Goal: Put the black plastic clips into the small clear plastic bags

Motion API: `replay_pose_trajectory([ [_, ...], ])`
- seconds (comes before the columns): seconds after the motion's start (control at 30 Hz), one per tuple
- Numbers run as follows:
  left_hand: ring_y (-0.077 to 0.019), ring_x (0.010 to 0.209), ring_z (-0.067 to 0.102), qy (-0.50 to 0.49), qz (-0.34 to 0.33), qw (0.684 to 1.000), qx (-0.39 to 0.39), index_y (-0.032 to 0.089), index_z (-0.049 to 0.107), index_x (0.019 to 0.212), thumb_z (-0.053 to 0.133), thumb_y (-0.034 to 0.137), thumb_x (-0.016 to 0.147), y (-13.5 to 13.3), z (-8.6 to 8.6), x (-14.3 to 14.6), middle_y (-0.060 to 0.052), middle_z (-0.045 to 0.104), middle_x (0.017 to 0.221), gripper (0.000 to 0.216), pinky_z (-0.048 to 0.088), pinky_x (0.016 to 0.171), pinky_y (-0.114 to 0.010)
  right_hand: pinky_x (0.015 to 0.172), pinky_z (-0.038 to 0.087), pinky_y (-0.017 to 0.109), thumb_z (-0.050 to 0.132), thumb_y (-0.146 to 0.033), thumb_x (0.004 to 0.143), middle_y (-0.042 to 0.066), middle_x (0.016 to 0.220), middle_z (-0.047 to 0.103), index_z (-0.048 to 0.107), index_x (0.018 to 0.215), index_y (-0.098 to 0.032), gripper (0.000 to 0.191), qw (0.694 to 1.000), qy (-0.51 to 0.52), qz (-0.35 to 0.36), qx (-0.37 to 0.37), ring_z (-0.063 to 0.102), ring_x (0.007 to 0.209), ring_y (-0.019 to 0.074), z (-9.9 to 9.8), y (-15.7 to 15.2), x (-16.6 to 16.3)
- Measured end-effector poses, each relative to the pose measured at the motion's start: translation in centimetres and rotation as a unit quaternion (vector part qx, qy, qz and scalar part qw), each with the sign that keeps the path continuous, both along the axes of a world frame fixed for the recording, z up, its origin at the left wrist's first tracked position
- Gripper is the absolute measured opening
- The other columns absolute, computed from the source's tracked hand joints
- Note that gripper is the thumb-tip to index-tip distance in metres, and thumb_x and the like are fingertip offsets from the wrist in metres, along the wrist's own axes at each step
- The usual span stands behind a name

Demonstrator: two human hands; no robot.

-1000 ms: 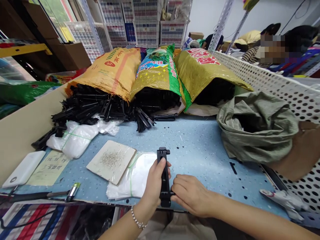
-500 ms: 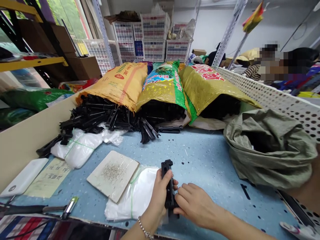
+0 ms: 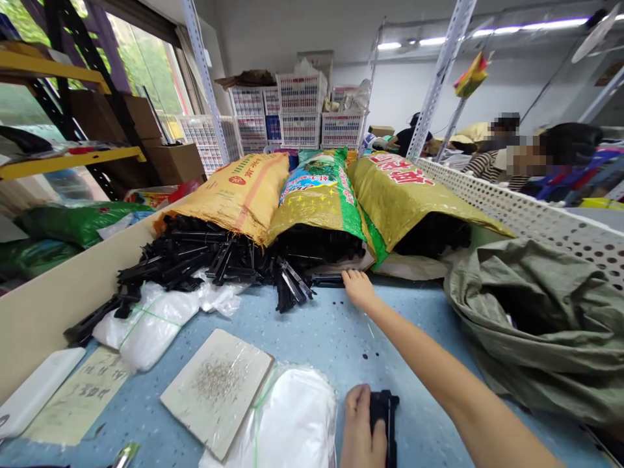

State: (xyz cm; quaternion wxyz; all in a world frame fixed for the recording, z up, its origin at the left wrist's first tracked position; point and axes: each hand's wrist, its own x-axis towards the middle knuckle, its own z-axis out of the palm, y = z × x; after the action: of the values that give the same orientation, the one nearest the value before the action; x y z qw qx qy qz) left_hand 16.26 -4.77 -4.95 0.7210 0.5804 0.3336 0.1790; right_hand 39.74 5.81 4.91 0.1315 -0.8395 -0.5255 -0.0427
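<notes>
At the bottom of the view, my left hand [image 3: 361, 432] is closed around a long black plastic piece [image 3: 386, 416]; the lower end of both is cut off. My right arm is stretched forward across the blue tabletop. At its end my right hand [image 3: 359, 289] has its fingers bent over the right end of another black plastic piece [image 3: 325, 280], lying before the middle sack. Left of that piece, several similar black pieces [image 3: 292, 286] lie in a loose cluster, some with shiny metal strips. A larger heap of black pieces [image 3: 180, 250] spills from the orange sack [image 3: 238, 195].
A green and gold sack [image 3: 316, 211] and an olive sack [image 3: 414, 188] lie open at the back. A grey-green bag [image 3: 526, 312] stands at right. Nearer are a square board [image 3: 205, 416], white plastic bags [image 3: 297, 416] and a white device [image 3: 43, 390]. Other people sit beyond the perforated wall.
My right hand has left the piece in my left hand and reached forward to the piece by the sacks. My left hand, still holding its piece, is lower and farther right in view.
</notes>
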Motion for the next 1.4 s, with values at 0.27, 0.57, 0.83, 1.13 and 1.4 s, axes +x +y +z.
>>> replay_pose_trajectory([
  [0.27,-0.0247,0.129,0.045,-0.084,0.118,0.984,-0.104,0.022,0.008,0.148,0.059,0.046,0.081,5.9,3.6,1.3,-0.015,0.027,0.152,0.088,0.041,0.102,-0.033,0.079,0.038,0.037,0.041,-0.021,0.094,0.013,0.095,0.059,0.058,0.101,-0.013,0.020,1.000,-0.017,0.024,0.001,0.050,0.088,0.0246,-3.8,-9.4,-8.6],
  [0.57,-0.0183,0.075,0.064,-0.058,-0.013,0.989,-0.134,0.023,0.037,0.139,0.064,0.047,0.077,3.6,7.8,-2.3,-0.005,0.067,0.091,0.071,0.050,0.068,-0.026,0.070,0.041,0.034,0.033,-0.039,0.099,0.010,0.087,0.058,0.054,0.097,-0.016,0.032,0.963,-0.041,0.189,0.188,0.051,0.079,0.0212,-1.7,-13.4,-10.7],
  [0.83,-0.0151,0.062,0.062,-0.020,0.045,0.994,-0.099,0.023,0.042,0.130,0.061,0.048,0.078,4.8,8.4,-2.9,-0.001,0.060,0.079,0.060,0.048,0.055,-0.023,0.059,0.033,0.028,0.019,-0.042,0.101,0.002,0.067,0.053,0.051,0.077,-0.018,0.046,0.972,0.062,0.167,0.155,0.046,0.061,0.0149,-3.2,-14.2,-12.6],
  [1.13,-0.0212,0.087,0.066,-0.029,0.060,0.996,-0.053,0.019,0.047,0.121,0.053,0.043,0.084,5.8,5.7,-1.5,-0.007,0.065,0.096,0.045,0.051,0.078,-0.032,0.062,0.031,0.029,0.031,-0.033,0.100,0.003,0.067,0.055,0.053,0.074,-0.018,0.038,0.976,0.026,0.186,0.108,0.046,0.063,0.0159,-3.8,-15.7,-14.4],
  [1.4,-0.0257,0.140,0.029,0.064,-0.006,0.991,0.121,0.011,0.045,0.137,0.048,0.025,0.082,0.3,-0.6,-1.4,-0.013,0.038,0.148,0.057,0.016,0.118,-0.040,0.078,0.039,0.031,0.039,-0.028,0.097,0.016,0.115,0.057,0.051,0.120,-0.013,0.029,0.994,0.107,-0.023,0.014,0.053,0.104,0.0254,-1.6,2.8,-8.8],
])
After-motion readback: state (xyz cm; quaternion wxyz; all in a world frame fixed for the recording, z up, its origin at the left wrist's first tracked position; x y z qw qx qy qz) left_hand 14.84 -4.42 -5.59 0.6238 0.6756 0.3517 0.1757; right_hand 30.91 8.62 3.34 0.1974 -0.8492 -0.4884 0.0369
